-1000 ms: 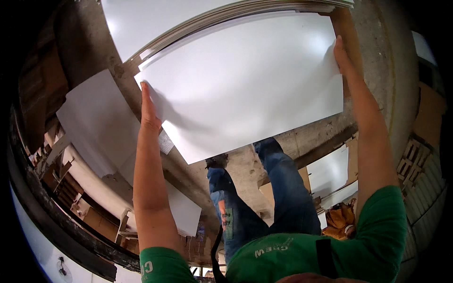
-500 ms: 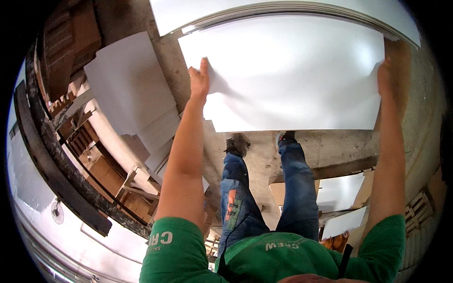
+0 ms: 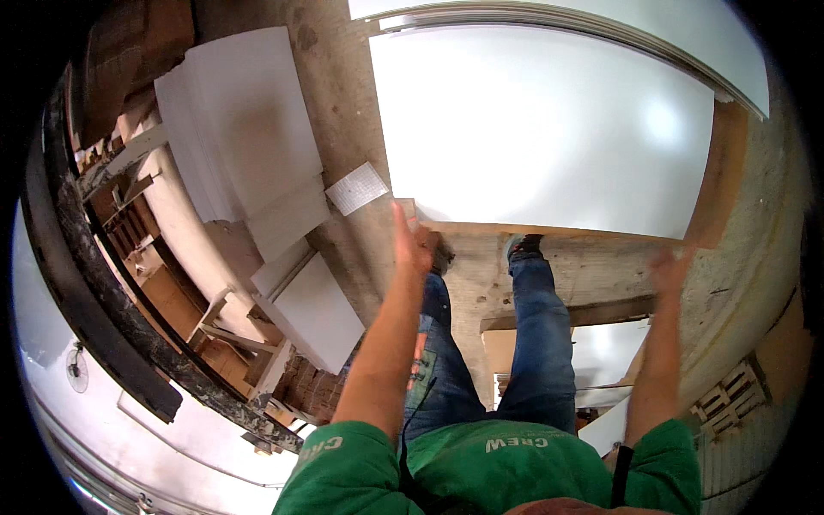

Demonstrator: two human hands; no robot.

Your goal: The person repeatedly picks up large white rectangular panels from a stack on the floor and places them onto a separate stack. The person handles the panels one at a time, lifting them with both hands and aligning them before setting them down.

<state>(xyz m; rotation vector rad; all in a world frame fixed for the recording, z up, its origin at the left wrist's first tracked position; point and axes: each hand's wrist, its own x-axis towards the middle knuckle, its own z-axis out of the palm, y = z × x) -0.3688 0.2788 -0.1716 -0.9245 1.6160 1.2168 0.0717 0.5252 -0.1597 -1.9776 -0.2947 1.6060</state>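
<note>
A large white sheet (image 3: 541, 129) lies flat in front of me, with brown board (image 3: 727, 163) showing along its right and near edges. My left hand (image 3: 414, 247) is just off the sheet's near left corner, thumb raised apart from the fingers, holding nothing. By the near right corner is my right hand (image 3: 671, 264), smeared by motion, so its fingers cannot be made out. Beyond the sheet's far edge runs a layered stack of thin white sheets (image 3: 592, 19). A small pale printed sheet (image 3: 357, 189) rests on the floor left of the large one.
Left of me stands a stack of white sheets (image 3: 249, 129), with another white panel (image 3: 316, 313) nearer. A dark beam (image 3: 94, 292) runs along the far left. Behind my legs lie a wooden edge (image 3: 592, 312) and more white panels (image 3: 608, 352). Concrete floor (image 3: 352, 266) shows between.
Both hands have come off the white sheet's side edges and drawn back toward me. The sheet now lies flat over the brown board. My view has shifted, uncovering the small printed sheet.
</note>
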